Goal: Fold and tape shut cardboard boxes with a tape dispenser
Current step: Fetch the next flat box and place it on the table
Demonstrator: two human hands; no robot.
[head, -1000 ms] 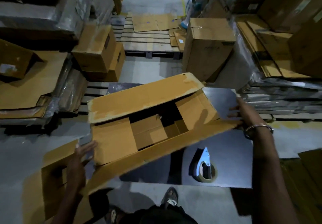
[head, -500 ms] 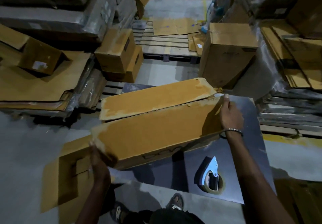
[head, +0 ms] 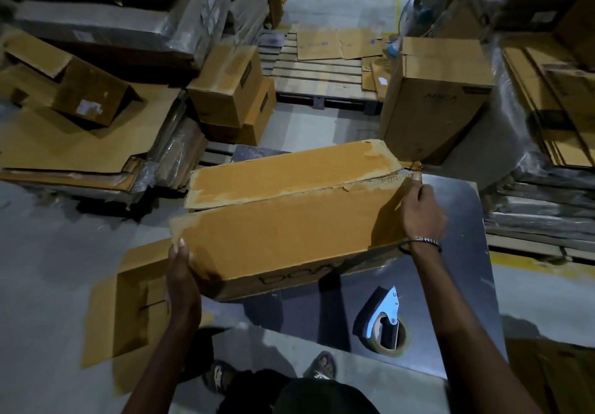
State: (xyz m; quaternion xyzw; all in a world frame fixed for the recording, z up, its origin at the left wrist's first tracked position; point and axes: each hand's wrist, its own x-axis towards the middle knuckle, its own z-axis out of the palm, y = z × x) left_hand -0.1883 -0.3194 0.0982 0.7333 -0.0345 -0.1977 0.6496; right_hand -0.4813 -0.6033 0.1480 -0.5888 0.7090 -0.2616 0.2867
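Observation:
A long brown cardboard box (head: 283, 230) lies across a grey metal table (head: 457, 284), its two long top flaps folded down and almost meeting. My left hand (head: 182, 280) grips the box's near left corner, thumb on the near flap. My right hand (head: 420, 210) presses on the right end of the near flap, fingertips at the far right corner. A tape dispenser (head: 388, 323) with a light blue handle and a roll of tape rests on the table, near my right forearm.
A flattened carton (head: 128, 310) lies on the floor at the left. A tall closed box (head: 434, 97) stands behind the table, stacked boxes (head: 231, 91) at the back left, and pallets of flat cardboard (head: 80, 143) on both sides. My feet show at the bottom.
The near long flap has been folded down over the open box, hiding the inner flaps. My hands moved from the flap's outer ends onto the closed top corners.

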